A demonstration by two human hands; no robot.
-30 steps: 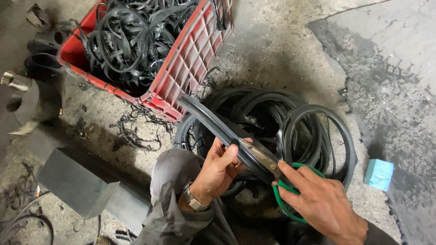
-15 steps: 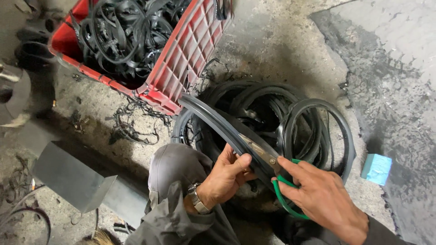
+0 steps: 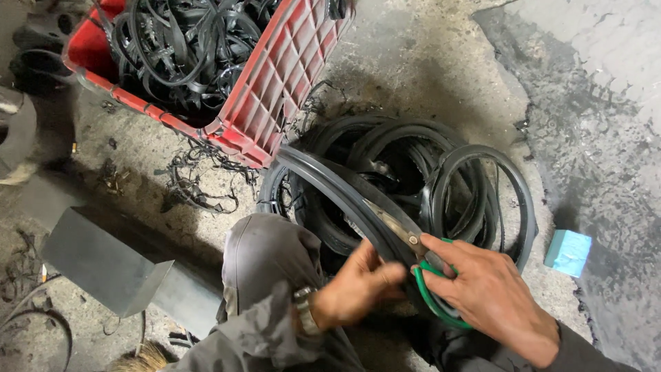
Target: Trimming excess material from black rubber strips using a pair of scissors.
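Head view: blue block [image 3: 569, 252] beside tyres [image 3: 413, 179]

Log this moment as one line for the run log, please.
right hand: grips green-handled scissors | left hand: holds black rubber strip at the blades | behind: red crate of rubber scraps

Scissors [image 3: 406, 238]: dull, tarnished metal blades with glossy green plastic handles. Rubber strip [image 3: 330, 182]: matt black, smooth. Crate [image 3: 275, 89]: red ribbed plastic, scuffed. Floor [image 3: 427, 76]: rough, stained concrete. Block [image 3: 568, 253]: pale blue, matt. Trouser knee [image 3: 265, 251]: grey cloth, soiled.
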